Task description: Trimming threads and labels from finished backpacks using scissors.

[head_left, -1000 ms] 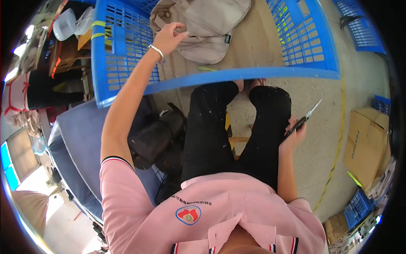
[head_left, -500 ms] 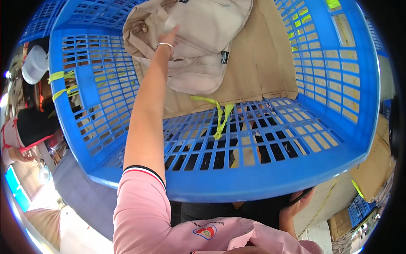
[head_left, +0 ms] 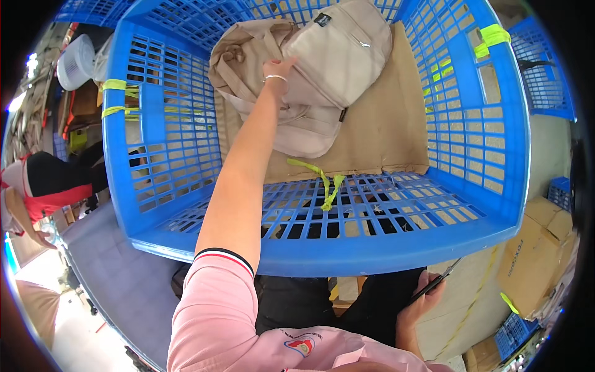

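My left hand point(head_left: 277, 73), with a bracelet at the wrist, reaches into a large blue plastic crate point(head_left: 347, 260). Its fingers are curled at the edge of a beige fabric bag point(head_left: 338, 53), which has a zipped pocket and a small black label. More beige fabric with bunched straps point(head_left: 238, 62) lies beside and under it. Brown cardboard point(head_left: 396, 118) lines the crate floor beneath the bag. Below the crate's near right rim, my right hand point(head_left: 429, 296) is closed around a slim black-handled tool point(head_left: 427, 288) with a thin bright end; its exact kind is unclear.
Yellow-green ties hang on the crate's near wall point(head_left: 326, 189) and right wall point(head_left: 494, 36). A cardboard box point(head_left: 527, 260) stands at right, near another blue crate point(head_left: 539, 68). At far left are another person point(head_left: 56, 192) and a white round container point(head_left: 75, 62). A grey surface point(head_left: 118, 248) lies at lower left.
The view has shifted, showing more of the crate's far side. The bag's upper part has turned toward the right, bringing its zip into sight. My left fingers, stretched before, are now curled.
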A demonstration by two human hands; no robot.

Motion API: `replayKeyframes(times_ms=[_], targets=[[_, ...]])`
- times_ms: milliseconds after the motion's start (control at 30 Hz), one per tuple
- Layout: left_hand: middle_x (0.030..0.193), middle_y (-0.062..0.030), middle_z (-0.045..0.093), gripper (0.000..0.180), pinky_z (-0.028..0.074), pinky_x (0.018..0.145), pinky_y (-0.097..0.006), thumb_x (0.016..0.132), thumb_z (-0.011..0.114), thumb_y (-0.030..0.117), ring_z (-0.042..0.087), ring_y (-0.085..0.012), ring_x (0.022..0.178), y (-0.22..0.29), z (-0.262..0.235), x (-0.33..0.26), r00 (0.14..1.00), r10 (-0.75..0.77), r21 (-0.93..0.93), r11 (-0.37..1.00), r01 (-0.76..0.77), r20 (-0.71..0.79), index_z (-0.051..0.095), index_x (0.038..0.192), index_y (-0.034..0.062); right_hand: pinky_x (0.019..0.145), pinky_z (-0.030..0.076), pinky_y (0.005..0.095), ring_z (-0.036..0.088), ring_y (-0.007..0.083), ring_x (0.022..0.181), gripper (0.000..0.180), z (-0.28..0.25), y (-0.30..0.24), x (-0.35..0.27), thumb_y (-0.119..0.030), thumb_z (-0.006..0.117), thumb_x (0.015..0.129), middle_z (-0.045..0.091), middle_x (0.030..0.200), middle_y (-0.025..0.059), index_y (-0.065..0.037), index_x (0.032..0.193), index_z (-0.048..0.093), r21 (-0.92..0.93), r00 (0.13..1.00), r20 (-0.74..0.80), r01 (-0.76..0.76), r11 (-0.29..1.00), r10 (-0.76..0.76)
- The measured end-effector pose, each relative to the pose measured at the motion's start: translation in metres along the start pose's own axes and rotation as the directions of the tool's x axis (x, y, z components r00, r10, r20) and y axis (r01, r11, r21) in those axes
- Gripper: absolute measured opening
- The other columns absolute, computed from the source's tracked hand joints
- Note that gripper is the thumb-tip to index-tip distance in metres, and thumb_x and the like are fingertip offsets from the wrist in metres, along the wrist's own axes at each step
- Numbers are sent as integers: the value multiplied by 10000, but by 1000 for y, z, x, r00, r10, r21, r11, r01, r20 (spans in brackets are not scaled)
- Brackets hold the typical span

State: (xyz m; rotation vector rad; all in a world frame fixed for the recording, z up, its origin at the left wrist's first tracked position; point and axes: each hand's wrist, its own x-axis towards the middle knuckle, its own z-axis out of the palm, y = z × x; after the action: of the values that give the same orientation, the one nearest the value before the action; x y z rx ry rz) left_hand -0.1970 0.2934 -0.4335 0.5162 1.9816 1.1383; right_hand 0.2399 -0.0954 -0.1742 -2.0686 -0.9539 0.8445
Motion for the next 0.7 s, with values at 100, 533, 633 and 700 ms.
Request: replayKeyframes(times_ms=[100,533,633,700], targets=[[948,-118,714,474,525,797,-393,676,860,276,662,-241,936,4,25,-26,939,339,177,929,-325,-54,703,1030,2,685,350,256,396,104,758,209,2,-9,-3,-153,615,969,443,819,6,-28,887,470,31,1000,12,-23,999,23],[940,-98,666,332,488,796,-434,839,637,412,620,-321,942,239,-92,-258,395,848,370,261,-892,355,677,942,98,562,322,251,391,77,639,229,-2,22,-12,-220,656,945,438,749,-21,-42,875,529,96,973,-41,229,969,-226],[919,-55,665,221,467,811,-407,848,671,309,626,-271,916,275,-195,-356,219,932,338,115,-934,288,687,963,121,645,411,264,493,112,715,196,-7,4,-18,-171,648,940,545,800,36,3,942,556,153,982,136,109,982,-130],[912,-30,665,174,449,833,-387,846,691,251,629,-239,900,286,-242,-411,106,961,272,33,-962,256,693,975,134,642,422,268,505,113,707,186,-17,4,-16,-169,630,943,560,806,48,3,969,564,198,966,200,121,973,-161]])
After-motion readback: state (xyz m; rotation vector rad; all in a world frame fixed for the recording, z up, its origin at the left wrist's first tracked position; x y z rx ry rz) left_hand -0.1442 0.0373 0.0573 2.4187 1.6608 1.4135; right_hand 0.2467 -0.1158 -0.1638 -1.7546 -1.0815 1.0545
